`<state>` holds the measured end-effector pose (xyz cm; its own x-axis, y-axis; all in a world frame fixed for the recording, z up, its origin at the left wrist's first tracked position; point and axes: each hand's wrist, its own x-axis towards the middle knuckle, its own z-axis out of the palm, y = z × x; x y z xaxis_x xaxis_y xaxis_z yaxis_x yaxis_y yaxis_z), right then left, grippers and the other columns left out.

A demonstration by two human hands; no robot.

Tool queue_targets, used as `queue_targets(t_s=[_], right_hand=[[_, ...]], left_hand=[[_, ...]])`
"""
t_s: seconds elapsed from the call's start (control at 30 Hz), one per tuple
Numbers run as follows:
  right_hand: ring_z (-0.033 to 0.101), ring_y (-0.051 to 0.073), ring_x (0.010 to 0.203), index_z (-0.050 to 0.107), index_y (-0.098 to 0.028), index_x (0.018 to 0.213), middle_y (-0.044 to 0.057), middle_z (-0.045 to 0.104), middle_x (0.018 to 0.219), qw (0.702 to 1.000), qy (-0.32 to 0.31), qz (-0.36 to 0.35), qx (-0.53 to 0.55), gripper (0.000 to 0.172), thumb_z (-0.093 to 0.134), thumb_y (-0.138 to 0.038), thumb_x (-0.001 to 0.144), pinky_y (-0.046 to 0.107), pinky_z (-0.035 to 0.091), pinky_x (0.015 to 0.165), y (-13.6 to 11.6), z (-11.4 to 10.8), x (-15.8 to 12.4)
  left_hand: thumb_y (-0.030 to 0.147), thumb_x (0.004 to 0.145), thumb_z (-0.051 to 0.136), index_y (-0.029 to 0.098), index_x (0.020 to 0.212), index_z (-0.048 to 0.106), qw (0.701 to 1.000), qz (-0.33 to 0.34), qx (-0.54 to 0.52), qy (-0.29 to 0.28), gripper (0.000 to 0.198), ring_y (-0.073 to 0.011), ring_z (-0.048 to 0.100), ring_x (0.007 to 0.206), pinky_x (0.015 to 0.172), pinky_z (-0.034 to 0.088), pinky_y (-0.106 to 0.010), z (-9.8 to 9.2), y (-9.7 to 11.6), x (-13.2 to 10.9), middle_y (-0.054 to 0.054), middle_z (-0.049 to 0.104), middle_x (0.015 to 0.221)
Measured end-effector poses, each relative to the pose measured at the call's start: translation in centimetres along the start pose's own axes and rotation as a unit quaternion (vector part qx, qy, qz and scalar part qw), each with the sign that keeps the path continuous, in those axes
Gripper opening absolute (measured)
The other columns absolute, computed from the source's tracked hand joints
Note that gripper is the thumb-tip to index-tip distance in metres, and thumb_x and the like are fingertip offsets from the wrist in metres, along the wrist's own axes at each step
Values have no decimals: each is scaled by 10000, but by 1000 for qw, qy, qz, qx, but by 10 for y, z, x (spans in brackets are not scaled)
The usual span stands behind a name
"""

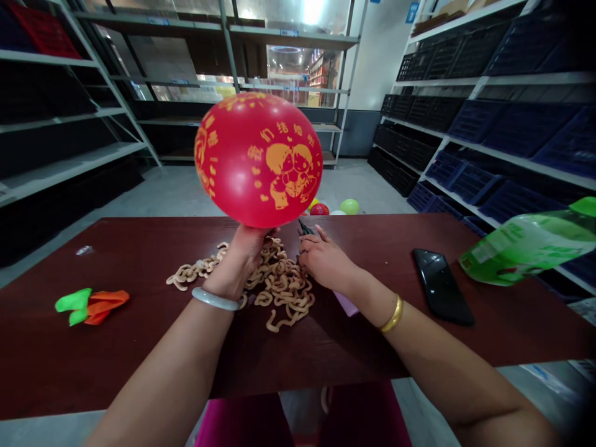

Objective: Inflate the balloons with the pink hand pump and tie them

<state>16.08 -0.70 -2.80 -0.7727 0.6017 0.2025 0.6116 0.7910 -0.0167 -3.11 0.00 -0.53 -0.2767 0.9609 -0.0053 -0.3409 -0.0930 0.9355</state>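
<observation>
A large inflated red balloon (pixel 259 161) with orange printed figures and characters fills the middle of the view. My left hand (pixel 254 243) is closed around its underside, where the neck is hidden by the fingers. To the right, my right hand (pixel 323 257) wraps around what looks like a hand balloon pump. Its dark tapered tip (pixel 305 228) pokes out ahead of the fingers, and a light purple end (pixel 345 303) shows under the wrist. The tip is close to the balloon's lower right side. Below and between both hands lies a pile of curly beige strands (pixel 284 287).
Green and orange limp balloons (pixel 93 307) lie on the left of the brown table (pixel 153 347), near a small clear scrap (pixel 84 251). A black phone (pixel 442 285) and a green bottle (pixel 526 242) are at right. Inflated balloons (pixel 349 206) rest beyond the table; shelves with crates stand around.
</observation>
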Motion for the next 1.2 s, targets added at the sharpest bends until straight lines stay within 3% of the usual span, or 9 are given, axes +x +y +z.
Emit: queue_targets(t_s=[0.13,0.23,0.33,0.47,0.63,0.73,0.9,1.03,1.2], right_hand=[[592,249,1144,753,-205,867,63,707,1038,996,-4,23,91,78,683,-169,863,529,191,1211,5,-8,2],[627,198,1000,712,-209,851,21,710,959,967,9,49,249,27,731,-211,833,430,393,1070,12,-14,4],[638,172,846,662,-196,858,17,701,872,877,36,95,470,156,724,-340,855,333,494,844,15,-18,4],[666,176,809,636,-187,882,43,713,861,715,69,103,688,284,760,-438,838,356,524,822,13,-23,3],[707,193,893,622,-202,884,43,730,899,603,74,95,788,291,813,-407,803,374,539,871,10,-28,2],[703,176,899,623,-197,873,66,751,970,619,89,92,775,277,808,-395,813,342,536,851,9,-25,3],[693,164,856,609,-199,832,60,763,919,668,80,103,733,298,810,-416,797,328,524,822,3,-15,8],[670,161,761,619,-202,792,13,719,772,724,123,161,659,291,826,-401,746,321,512,770,3,-13,10],[654,162,689,600,-210,849,-1,676,731,711,129,161,673,230,746,-378,791,319,505,694,3,-16,8]], left_hand=[[178,650,756,148,714,654,1000,-7,-28,3,123,-106,547,534,484,394,-194,-1,2,2,-18,626,634],[208,703,655,163,621,561,999,-33,-29,18,133,-97,491,481,421,322,-192,-1,6,3,1,542,577],[215,713,607,182,622,508,997,-50,-26,44,138,-110,482,470,406,322,-203,0,10,1,2,527,575],[197,719,598,186,626,468,994,-96,-49,-11,160,-94,449,453,393,294,-191,2,15,-5,17,498,567],[170,765,600,152,687,554,983,-141,-104,-49,93,-134,623,619,560,481,-221,8,16,-14,-54,646,704],[184,767,636,157,686,547,984,-122,-119,-58,123,-179,671,718,663,532,-282,17,9,-23,-99,705,805],[224,733,696,171,676,534,993,-66,-76,-67,180,-105,493,516,521,406,-221,27,-14,-29,16,547,605],[283,790,665,181,682,545,998,-13,32,-44,191,-99,433,487,488,346,-219,23,-31,-19,30,505,577],[349,802,690,200,664,471,997,-45,54,-33,299,-81,340,432,435,240,-210,18,-27,-18,63,376,528]])
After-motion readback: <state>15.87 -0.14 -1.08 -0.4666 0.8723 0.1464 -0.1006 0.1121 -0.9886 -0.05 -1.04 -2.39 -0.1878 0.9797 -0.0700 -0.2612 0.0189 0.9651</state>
